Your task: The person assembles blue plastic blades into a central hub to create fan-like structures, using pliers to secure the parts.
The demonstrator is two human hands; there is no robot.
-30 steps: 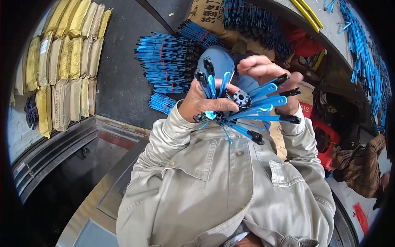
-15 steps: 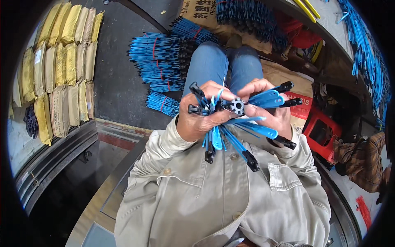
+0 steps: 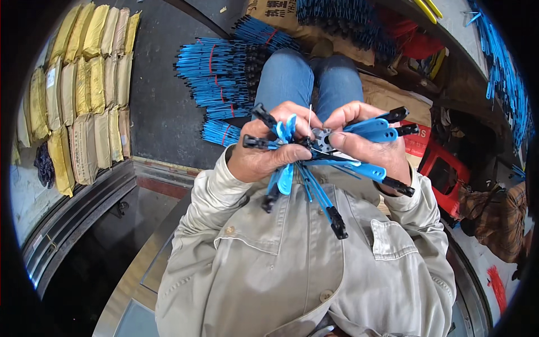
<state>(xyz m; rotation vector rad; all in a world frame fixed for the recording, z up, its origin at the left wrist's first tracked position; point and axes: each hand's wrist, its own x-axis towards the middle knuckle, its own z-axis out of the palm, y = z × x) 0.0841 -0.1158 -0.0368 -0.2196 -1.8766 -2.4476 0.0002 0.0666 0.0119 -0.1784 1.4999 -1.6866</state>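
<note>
Head view: a cluster [image 3: 285, 180] of flat blue strips with black tips [image 3: 337, 223] fans out above the jeans [image 3: 285, 81], before the jacket [image 3: 269, 269]. The left hand [image 3: 258, 161] is closed round its near side; the right hand [image 3: 375, 153] pinches a grey toothed ring [image 3: 321, 137] at its middle, whether joined to it I cannot tell. The lower tips hang near the jacket. Dark floor [image 3: 154, 78] stretches between the bundles [image 3: 216, 76] beside the legs and the stacked sacks [image 3: 84, 90].
</note>
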